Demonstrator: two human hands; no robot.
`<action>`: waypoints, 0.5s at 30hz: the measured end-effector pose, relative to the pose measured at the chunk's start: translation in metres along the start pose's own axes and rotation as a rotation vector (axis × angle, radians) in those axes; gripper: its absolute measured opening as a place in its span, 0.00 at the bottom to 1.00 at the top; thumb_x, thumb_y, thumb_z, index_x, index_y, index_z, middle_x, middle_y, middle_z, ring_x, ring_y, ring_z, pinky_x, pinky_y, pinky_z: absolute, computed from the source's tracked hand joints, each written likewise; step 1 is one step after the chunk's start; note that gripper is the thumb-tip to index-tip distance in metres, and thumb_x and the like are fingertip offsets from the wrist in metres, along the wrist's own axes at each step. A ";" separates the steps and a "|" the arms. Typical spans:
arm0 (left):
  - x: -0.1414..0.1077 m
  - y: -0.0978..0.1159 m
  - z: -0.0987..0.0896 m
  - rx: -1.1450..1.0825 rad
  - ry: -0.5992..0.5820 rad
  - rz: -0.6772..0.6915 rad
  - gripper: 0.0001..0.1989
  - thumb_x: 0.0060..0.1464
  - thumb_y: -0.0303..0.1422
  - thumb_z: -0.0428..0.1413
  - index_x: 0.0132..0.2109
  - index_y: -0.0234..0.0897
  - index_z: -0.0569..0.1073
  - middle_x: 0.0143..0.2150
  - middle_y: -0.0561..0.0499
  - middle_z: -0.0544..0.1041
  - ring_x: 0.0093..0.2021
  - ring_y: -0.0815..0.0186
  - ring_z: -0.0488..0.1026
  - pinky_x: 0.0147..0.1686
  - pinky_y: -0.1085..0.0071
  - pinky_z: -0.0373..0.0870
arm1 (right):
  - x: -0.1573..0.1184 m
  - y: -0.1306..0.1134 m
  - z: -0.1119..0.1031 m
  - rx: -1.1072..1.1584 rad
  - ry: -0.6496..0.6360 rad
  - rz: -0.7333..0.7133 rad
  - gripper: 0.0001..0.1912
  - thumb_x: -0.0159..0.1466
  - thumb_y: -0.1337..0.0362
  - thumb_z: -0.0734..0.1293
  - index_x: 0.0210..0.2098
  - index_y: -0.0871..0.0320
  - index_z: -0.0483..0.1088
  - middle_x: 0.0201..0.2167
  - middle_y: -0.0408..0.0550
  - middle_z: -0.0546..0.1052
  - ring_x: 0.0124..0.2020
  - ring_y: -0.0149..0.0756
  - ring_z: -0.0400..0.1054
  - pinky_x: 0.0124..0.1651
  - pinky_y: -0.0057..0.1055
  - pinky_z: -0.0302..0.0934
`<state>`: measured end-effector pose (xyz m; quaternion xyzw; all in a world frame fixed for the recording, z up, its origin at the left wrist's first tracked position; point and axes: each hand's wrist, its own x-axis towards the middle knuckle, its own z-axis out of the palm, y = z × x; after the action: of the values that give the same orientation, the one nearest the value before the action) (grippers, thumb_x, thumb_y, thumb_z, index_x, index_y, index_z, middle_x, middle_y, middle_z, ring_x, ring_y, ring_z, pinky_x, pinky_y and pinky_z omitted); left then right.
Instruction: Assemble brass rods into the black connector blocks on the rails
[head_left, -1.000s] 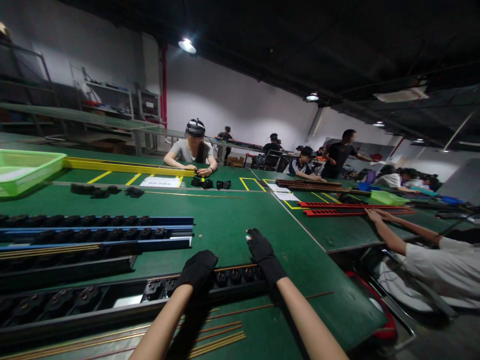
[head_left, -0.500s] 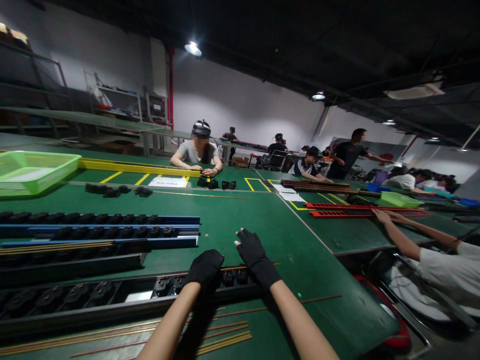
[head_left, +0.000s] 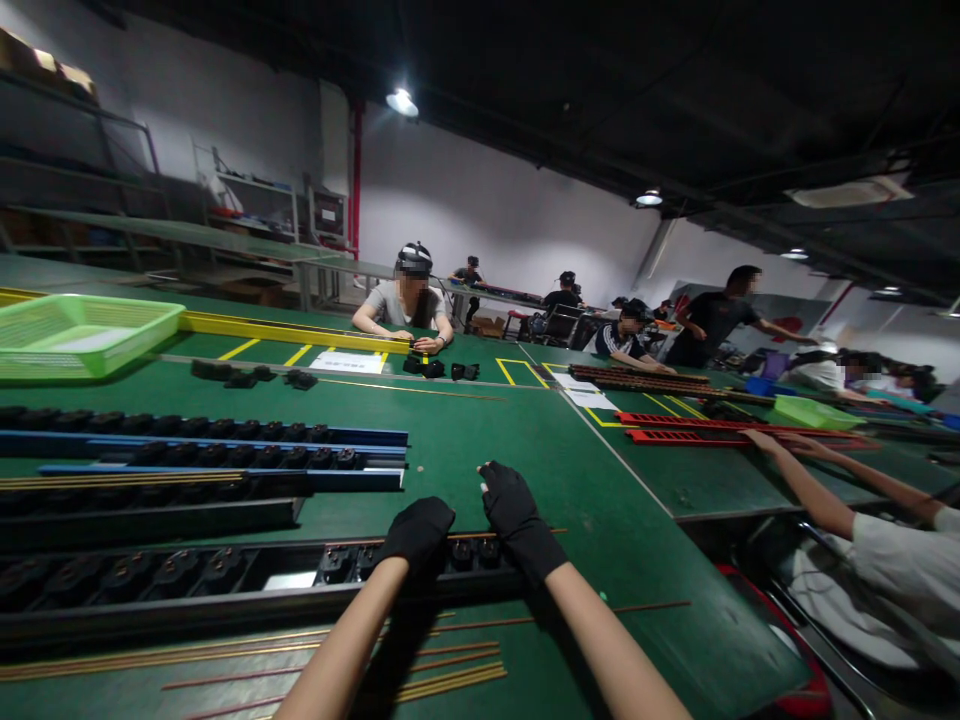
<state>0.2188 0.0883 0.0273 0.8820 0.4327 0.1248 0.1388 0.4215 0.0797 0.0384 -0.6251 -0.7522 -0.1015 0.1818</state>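
Observation:
A long black rail (head_left: 247,595) with black sockets seated along it lies across the table before me. Bent over its right part is my left hand (head_left: 417,532), in a black fingerless glove; its fingers are hidden beneath it. My right hand (head_left: 516,518), gloved the same way, lies across the rail near its right end, fingers reaching past the far edge, nothing visible in them. Between the hands, sockets (head_left: 474,551) show in the channel. A thin copper-coloured strip (head_left: 556,531) pokes out beyond my right hand. In the rail, left of my left hand, is a pale gap (head_left: 291,581).
Brass and copper rods (head_left: 450,680) lie on the near side. Blue rails with sockets (head_left: 375,438) and a green basket (head_left: 112,340) are to the left. Opposite sits a person (head_left: 405,300); at right, another person's arms (head_left: 810,485) reach to red rails (head_left: 675,437).
The whole view has shifted slightly, with the scene moving right. My right hand's fingers look a little closer together; both hands stay over the same rail.

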 end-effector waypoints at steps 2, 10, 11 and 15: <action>0.001 0.000 0.000 0.015 -0.016 -0.017 0.13 0.59 0.31 0.51 0.47 0.37 0.77 0.48 0.40 0.81 0.51 0.56 0.77 0.57 0.61 0.70 | 0.003 -0.003 -0.004 0.005 0.001 -0.018 0.23 0.67 0.69 0.58 0.59 0.57 0.73 0.59 0.58 0.77 0.59 0.43 0.69 0.66 0.42 0.58; 0.007 -0.001 0.000 0.032 -0.068 -0.040 0.15 0.61 0.28 0.47 0.45 0.36 0.78 0.50 0.39 0.81 0.51 0.58 0.77 0.56 0.63 0.71 | 0.015 -0.040 0.011 0.015 0.034 0.052 0.25 0.68 0.69 0.58 0.62 0.59 0.70 0.62 0.61 0.73 0.65 0.47 0.64 0.69 0.49 0.53; 0.007 -0.001 0.000 0.029 -0.068 -0.037 0.15 0.61 0.28 0.47 0.46 0.37 0.78 0.51 0.39 0.81 0.51 0.58 0.77 0.56 0.63 0.71 | 0.014 -0.043 0.014 0.016 0.026 0.062 0.24 0.68 0.69 0.58 0.60 0.59 0.71 0.62 0.62 0.73 0.64 0.48 0.64 0.68 0.50 0.53; 0.004 -0.002 0.002 0.008 -0.051 -0.046 0.16 0.59 0.28 0.48 0.48 0.39 0.78 0.51 0.41 0.81 0.52 0.58 0.76 0.57 0.63 0.70 | 0.011 -0.046 0.019 0.007 -0.020 0.085 0.20 0.68 0.67 0.59 0.57 0.60 0.74 0.60 0.63 0.74 0.62 0.48 0.66 0.67 0.50 0.55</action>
<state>0.2205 0.0925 0.0256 0.8753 0.4497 0.0972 0.1489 0.3723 0.0874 0.0285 -0.6569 -0.7270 -0.0849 0.1807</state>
